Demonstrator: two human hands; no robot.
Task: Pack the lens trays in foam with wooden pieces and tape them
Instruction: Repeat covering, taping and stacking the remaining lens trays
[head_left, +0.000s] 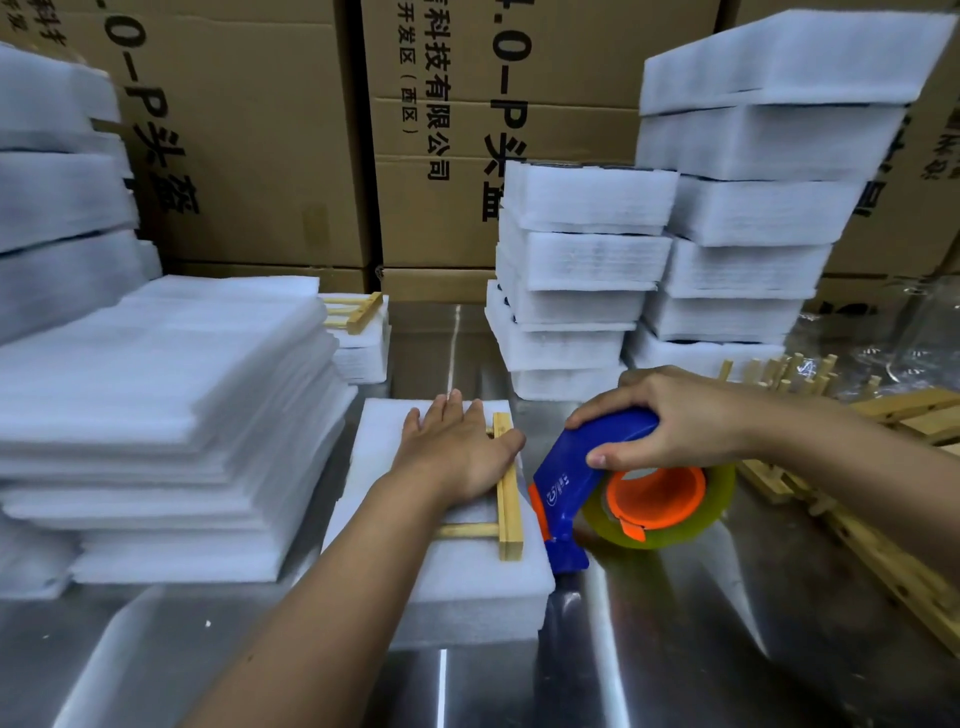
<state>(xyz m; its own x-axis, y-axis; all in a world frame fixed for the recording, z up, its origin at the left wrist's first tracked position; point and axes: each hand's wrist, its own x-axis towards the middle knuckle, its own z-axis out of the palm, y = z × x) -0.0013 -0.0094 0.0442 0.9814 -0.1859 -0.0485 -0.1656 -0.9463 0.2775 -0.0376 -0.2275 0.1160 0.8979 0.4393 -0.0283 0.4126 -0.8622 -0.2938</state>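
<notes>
Cardboard boxes (249, 156) read "科技有限公司" — and "0-P头盔".

White foam pack (467, 577) flat, wooden piece (509, 509) atop, blue tape dispenser (576, 467) beside

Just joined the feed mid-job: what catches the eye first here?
The blue-and-orange tape dispenser, gripped by the right hand, is just right of the central foam pack. The left hand presses flat on the wooden piece atop it. A foam sheet stack fills the left.
</notes>
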